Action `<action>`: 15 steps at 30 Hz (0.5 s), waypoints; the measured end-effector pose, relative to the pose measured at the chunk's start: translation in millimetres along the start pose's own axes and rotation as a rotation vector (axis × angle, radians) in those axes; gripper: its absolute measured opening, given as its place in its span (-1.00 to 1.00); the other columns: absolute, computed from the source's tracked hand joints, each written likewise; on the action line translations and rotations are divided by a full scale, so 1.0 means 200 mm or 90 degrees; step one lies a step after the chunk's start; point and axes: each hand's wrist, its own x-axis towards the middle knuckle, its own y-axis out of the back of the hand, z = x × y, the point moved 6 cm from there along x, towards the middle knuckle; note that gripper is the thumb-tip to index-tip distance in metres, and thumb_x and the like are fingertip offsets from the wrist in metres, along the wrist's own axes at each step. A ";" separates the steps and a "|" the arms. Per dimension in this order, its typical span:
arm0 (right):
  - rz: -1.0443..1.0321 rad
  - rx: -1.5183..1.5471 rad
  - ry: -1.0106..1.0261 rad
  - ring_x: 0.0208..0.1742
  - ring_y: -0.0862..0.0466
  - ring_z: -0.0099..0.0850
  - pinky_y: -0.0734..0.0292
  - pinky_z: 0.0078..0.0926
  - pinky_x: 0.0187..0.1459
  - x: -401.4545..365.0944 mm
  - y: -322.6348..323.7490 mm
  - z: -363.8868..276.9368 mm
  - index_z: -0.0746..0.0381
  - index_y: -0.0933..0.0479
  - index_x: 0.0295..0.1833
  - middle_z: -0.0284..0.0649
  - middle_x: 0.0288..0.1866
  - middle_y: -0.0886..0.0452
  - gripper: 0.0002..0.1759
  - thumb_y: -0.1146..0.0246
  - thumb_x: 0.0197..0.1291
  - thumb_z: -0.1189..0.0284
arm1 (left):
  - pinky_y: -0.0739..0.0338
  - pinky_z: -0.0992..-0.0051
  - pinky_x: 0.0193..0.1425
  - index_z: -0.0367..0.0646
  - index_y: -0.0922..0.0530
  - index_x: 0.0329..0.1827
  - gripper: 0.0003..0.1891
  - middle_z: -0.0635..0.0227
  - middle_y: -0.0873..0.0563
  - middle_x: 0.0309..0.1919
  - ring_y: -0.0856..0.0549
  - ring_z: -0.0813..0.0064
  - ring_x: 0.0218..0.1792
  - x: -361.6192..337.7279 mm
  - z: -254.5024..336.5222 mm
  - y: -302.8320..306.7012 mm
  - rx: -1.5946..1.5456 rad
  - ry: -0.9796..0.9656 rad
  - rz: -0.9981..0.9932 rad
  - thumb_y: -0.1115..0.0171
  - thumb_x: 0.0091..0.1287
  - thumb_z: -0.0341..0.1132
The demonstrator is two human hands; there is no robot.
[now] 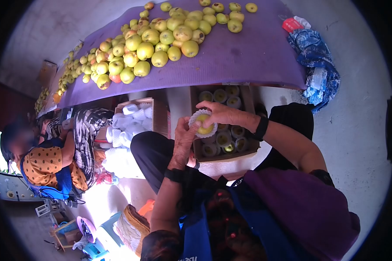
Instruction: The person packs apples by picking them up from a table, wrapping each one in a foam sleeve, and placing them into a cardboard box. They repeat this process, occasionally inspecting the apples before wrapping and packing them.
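A yellow-green apple sits in a white foam net sleeve, held between my two hands. My left hand grips it from the lower left, its thumb on the fruit. From the upper right, the fingers of my right hand close on the sleeve and apple. Directly below is an open cardboard box on the floor between my legs. Inside it, several apples in foam sleeves stand in rows; my hands hide part of them.
A purple-covered table ahead bears a heap of loose apples. Left of my knee, a carton overflows with white foam sleeves. Another person sits at the left. Blue patterned cloth hangs at the table's right end.
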 end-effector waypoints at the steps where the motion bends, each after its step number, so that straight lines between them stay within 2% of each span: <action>1: 0.006 -0.021 0.013 -0.07 -0.64 -0.25 -0.59 -0.41 -0.16 0.00 0.01 -0.01 0.30 -0.30 0.34 0.01 0.02 -0.56 -0.09 -0.45 -0.21 0.30 | -0.63 0.42 -0.02 -0.28 -0.38 0.11 -0.57 0.18 -0.60 -0.04 -0.66 0.41 -0.07 0.01 -0.01 0.00 -0.008 0.013 -0.020 -0.27 0.35 -0.18; 3: 0.012 -0.042 0.025 -0.09 -0.64 -0.23 -0.57 -0.40 -0.13 -0.01 0.01 -0.04 0.31 -0.29 0.35 0.02 0.03 -0.56 -0.08 -0.44 -0.20 0.27 | -0.64 0.37 0.04 -0.29 -0.35 0.15 -0.52 0.15 -0.58 0.02 -0.66 0.35 -0.02 0.04 -0.05 0.00 -0.016 0.025 -0.039 -0.29 0.34 -0.18; 6: 0.017 -0.057 -0.015 -0.09 -0.65 -0.25 -0.58 -0.44 -0.22 -0.05 0.02 -0.08 0.35 -0.29 0.33 0.04 0.04 -0.56 -0.09 -0.43 -0.17 0.22 | -0.64 0.35 0.07 -0.29 -0.36 0.19 -0.50 0.16 -0.58 0.03 -0.64 0.31 0.05 0.07 -0.11 0.00 -0.106 0.052 -0.063 -0.31 0.33 -0.19; 8: 0.038 -0.042 -0.076 -0.18 -0.67 -0.28 -0.59 -0.45 -0.31 -0.09 0.03 -0.13 0.36 -0.30 0.32 0.03 -0.01 -0.59 -0.10 -0.43 -0.14 0.17 | -0.64 0.33 0.08 -0.29 -0.34 0.26 -0.47 0.16 -0.57 0.06 -0.62 0.32 0.08 0.07 -0.12 -0.01 -0.172 0.061 -0.081 -0.29 0.33 -0.22; 12: 0.037 -0.123 -0.096 -0.28 -0.69 -0.32 -0.63 -0.47 -0.38 -0.09 0.04 -0.12 0.37 -0.29 0.32 -0.01 -0.09 -0.62 -0.10 -0.42 -0.08 0.12 | -0.61 0.34 0.12 -0.28 -0.32 0.30 -0.46 0.18 -0.57 0.07 -0.62 0.35 0.08 0.07 -0.10 0.00 -0.189 0.056 -0.049 -0.27 0.34 -0.23; 15: -0.030 -0.072 -0.107 -0.36 -0.70 -0.33 -0.68 -0.46 -0.37 -0.09 0.01 -0.10 0.37 -0.29 0.32 -0.03 -0.13 -0.63 -0.15 -0.38 0.01 0.09 | -0.55 0.27 0.19 -0.23 -0.37 0.27 -0.52 0.18 -0.57 0.09 -0.61 0.33 0.10 0.06 -0.08 -0.01 -0.186 0.006 -0.046 -0.24 0.37 -0.23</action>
